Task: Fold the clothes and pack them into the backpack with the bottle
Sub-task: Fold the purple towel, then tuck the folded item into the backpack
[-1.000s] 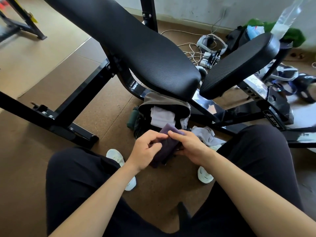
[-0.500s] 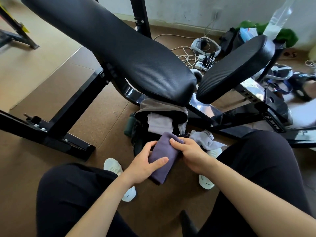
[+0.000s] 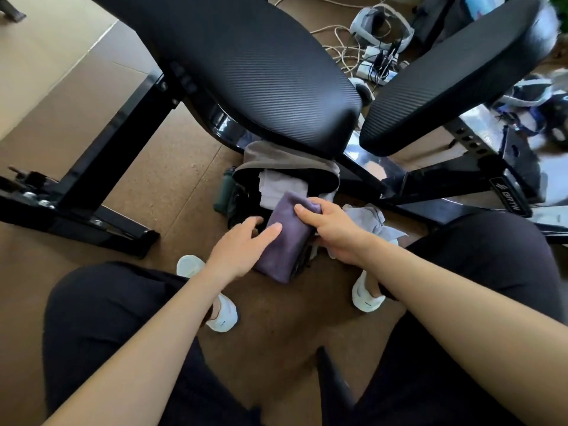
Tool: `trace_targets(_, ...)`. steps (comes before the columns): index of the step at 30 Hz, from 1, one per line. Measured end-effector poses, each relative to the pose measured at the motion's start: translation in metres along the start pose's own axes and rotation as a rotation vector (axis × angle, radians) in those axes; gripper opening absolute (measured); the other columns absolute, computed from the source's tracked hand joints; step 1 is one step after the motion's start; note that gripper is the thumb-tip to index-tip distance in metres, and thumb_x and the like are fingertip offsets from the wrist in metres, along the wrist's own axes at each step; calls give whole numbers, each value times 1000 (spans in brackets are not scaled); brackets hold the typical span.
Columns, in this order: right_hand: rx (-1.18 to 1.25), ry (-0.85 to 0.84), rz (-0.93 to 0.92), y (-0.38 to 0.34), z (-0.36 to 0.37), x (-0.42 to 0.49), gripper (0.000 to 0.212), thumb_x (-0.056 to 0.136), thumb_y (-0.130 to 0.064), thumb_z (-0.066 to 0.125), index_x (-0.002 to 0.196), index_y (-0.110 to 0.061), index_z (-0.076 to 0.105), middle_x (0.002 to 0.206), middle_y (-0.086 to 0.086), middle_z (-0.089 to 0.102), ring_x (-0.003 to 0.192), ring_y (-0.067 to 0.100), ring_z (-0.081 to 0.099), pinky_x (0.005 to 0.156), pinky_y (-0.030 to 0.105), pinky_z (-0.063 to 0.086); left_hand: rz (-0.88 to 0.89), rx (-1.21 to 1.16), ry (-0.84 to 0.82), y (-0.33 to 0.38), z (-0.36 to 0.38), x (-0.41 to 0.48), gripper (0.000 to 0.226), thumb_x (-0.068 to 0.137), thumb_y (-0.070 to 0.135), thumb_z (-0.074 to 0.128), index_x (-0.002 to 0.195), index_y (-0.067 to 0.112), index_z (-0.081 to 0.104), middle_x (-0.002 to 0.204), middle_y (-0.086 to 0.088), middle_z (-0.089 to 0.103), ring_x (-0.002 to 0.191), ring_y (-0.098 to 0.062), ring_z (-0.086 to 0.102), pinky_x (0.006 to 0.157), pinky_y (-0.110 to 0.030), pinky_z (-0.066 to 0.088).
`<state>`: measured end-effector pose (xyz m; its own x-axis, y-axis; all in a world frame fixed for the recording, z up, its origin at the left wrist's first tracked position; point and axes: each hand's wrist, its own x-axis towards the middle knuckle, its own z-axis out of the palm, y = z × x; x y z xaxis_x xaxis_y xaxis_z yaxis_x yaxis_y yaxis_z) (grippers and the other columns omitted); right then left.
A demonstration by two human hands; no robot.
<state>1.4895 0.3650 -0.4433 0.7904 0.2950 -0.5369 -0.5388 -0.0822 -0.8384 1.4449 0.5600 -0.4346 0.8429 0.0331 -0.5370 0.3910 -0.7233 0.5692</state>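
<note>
The black weight bench fills the top of your view, standing on the brown floor. The open backpack sits on the floor right under the bench's front pad, grey flap thrown back, between your knees and the frame. There's a pale folded cloth standing in its mouth already. The folded purple cloth lies tilted at the near rim of the backpack, top end up against that pale one and bottom end hanging toward your feet. A crumpled pale garment is loose on the floor just right of the backpack. Your right hand has its fingers curled over the purple cloth's top end, gripping it, same as half a second ago. Your left hand is what changed: it was cupping the bundle from the side, and now its fingers are stretched out flat, only the fingertips touching the cloth's left edge. The dark green bottle is upright against the backpack's left side, looks like a side pocket. You've also leaned in closer than before.
</note>
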Motion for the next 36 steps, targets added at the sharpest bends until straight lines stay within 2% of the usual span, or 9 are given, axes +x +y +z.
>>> trace_targets(5, 39, -108, 1, -8, -1, 16, 18, 104, -25, 55, 113, -10, 61, 103, 8, 67, 95, 17, 65, 84, 34, 56, 182, -331, -189, 10, -2, 26, 78, 91, 49, 69, 152, 27, 26, 145, 4, 46, 129, -13, 51, 108, -35, 45)
trace_targets(9, -571, -20, -99, -12, -24, 49, 31, 102, -39, 57, 110, -10, 66, 94, 9, 67, 82, 20, 62, 74, 36, 54, 147, -309, -147, 2, -1, 46, 77, 88, 37, 78, 141, 30, 23, 141, -1, 41, 123, -17, 54, 103, -36, 49)
trace_targets(11, -862, 14, -158, -16, -48, 72, 34, 100, -45, 57, 116, -18, 69, 106, 12, 64, 98, 24, 60, 86, 34, 50, 125, -281, -112, -4, -1, 60, 72, 89, 30, 78, 134, 34, 22, 137, -2, 41, 115, -18, 55, 96, -35, 50)
trace_targets(14, -1114, 58, -34, -18, -80, 101, 46, 98, -48, 55, 141, -34, 54, 144, 14, 34, 134, 36, 33, 118, 44, 29, 108, -207, -70, -10, -1, 84, 56, 92, 14, 69, 126, 32, 27, 128, 0, 41, 93, -18, 54, 76, -29, 42)
trace_targets(20, -1269, -39, 109, -8, -95, 141, 53, 104, -46, 44, 155, -35, 35, 164, 16, 11, 146, 45, 13, 121, 43, 12, 144, -132, -126, -22, 19, 149, 26, 94, 5, 62, 98, 31, 60, 115, 4, 63, 114, -20, 58, 88, -29, 40)
trace_targets(23, -1190, 7, 74, -12, -100, 161, 55, 103, -40, 46, 156, -31, 34, 161, 14, 21, 144, 43, 21, 120, 42, 16, 80, -223, -73, -23, 37, 178, 22, 95, 13, 66, 110, 30, 65, 123, 3, 62, 115, -18, 57, 90, -30, 44)
trace_targets(28, -1021, 63, -33, -22, -104, 176, 55, 97, -26, 53, 151, -25, 44, 134, 11, 46, 125, 38, 47, 110, 48, 39, 53, -479, 52, -21, 69, 213, 74, 85, 23, 80, 149, 28, 44, 147, -6, 46, 130, -16, 49, 105, -29, 44)
trace_targets(34, -955, 142, -87, -34, -111, 172, 58, 95, -13, 54, 150, -29, 46, 114, -7, 41, 127, 25, 41, 107, 43, 37, 47, -427, 98, -12, 106, 238, 117, 81, 24, 85, 163, 29, 1, 160, -10, 11, 146, -16, 25, 114, -23, 27)
trace_targets(36, -931, 139, -96, -36, -112, 170, 60, 95, -11, 53, 151, -29, 44, 113, -9, 40, 129, 24, 39, 109, 43, 36, 30, -339, 60, -10, 115, 248, 127, 79, 25, 85, 162, 29, -12, 161, -14, 4, 149, -31, 26, 117, -36, 37)
